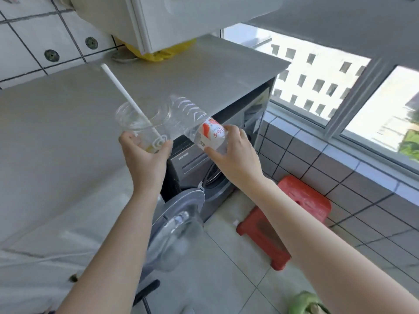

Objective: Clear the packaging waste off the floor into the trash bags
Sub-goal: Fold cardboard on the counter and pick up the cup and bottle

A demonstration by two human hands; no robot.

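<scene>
Above the bench (68, 143), the left hand (145, 159) grips the clear cup (140, 123) and the right hand (235, 159) the labelled bottle (204, 130): both probably light, thin-walled, crushable; grasp mid-body.

red stool (294, 214) — floor | washing machine (204, 173) (door open) | grey countertop (68, 132)

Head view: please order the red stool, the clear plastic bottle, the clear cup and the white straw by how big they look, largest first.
1. red stool
2. clear plastic bottle, held by the right hand
3. clear cup, held by the left hand; close to the bottle, unsure
4. white straw
</scene>
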